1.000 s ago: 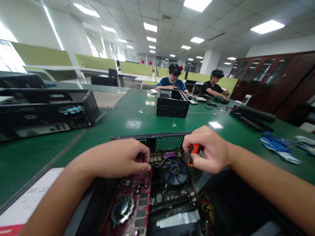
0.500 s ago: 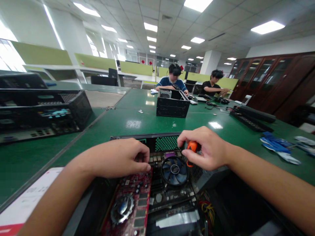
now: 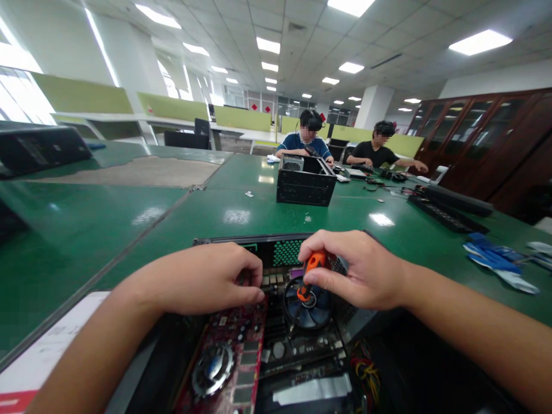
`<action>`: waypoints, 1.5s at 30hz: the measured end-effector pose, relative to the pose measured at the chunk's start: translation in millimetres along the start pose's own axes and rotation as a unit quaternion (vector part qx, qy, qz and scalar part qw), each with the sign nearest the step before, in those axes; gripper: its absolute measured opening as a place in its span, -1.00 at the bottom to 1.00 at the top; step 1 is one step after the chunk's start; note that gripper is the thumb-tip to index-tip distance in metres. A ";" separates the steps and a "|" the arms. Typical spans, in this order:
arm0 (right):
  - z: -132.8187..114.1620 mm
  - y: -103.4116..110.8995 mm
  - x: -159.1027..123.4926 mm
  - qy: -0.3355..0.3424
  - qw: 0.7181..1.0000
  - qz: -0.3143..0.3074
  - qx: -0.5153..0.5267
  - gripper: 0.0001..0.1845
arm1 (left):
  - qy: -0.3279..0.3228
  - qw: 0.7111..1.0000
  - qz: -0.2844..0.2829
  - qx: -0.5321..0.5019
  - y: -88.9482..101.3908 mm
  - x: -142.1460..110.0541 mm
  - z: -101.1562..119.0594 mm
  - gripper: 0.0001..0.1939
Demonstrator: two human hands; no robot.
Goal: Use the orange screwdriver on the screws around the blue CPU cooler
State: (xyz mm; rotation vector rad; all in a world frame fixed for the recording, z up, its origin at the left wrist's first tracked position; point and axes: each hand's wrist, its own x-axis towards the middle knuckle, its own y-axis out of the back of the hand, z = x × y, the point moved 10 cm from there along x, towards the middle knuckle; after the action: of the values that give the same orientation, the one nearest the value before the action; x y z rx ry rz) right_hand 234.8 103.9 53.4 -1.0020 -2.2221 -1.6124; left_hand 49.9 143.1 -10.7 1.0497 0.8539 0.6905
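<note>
An open computer case (image 3: 241, 237) lies in front of me. Inside it sits a red graphics card (image 3: 235, 345) with a round silver fan. My left hand (image 3: 219, 279) is closed at the far end of that card, thumb against its edge; the other fingertips are partly hidden. In my right hand (image 3: 356, 270) is an orange and black screwdriver (image 3: 314, 265), its handle tilted above the dark CPU fan (image 3: 308, 310). The screwdriver's shaft and tip cannot be made out. Yellow and red cables (image 3: 366, 371) run to the right of the board.
Across the green table (image 3: 207, 218) stands another open computer case (image 3: 305, 184), with a person (image 3: 308, 135) behind it. A second person (image 3: 382, 150) works farther right among parts. Blue and white gloves (image 3: 495, 259) lie at the right, a printed sheet (image 3: 56, 339) at the left.
My right hand has moved left with the screwdriver, over the CPU fan. My left hand stays put. The case at the left has slid almost out of view. The far-right person's arm has reached outward.
</note>
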 end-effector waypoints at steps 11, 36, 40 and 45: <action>2.4 -14.7 -1.5 -0.004 0.998 -0.048 -0.044 -0.85 | 0.001 1.000 0.005 0.004 0.1 -2.1 -3.0 -0.70; 14.3 1.8 -1.7 -0.056 0.993 0.035 -0.094 -0.56 | 0.009 1.000 0.004 0.005 0.1 0.3 -2.1 -0.77; 24.7 5.0 -2.8 -0.121 0.987 0.043 -0.098 -0.39 | 0.013 1.000 0.002 0.004 -0.2 0.0 -1.1 -0.78; 14.4 -0.6 -0.9 -0.052 0.997 0.032 -0.042 -0.55 | 0.016 1.000 0.003 0.007 -0.4 -0.9 -1.2 -0.80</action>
State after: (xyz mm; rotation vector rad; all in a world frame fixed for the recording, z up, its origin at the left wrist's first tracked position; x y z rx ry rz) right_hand 238.1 116.4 47.1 -1.1928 -2.1789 -1.6748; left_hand 48.4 142.8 -11.1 1.0556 0.8851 0.7093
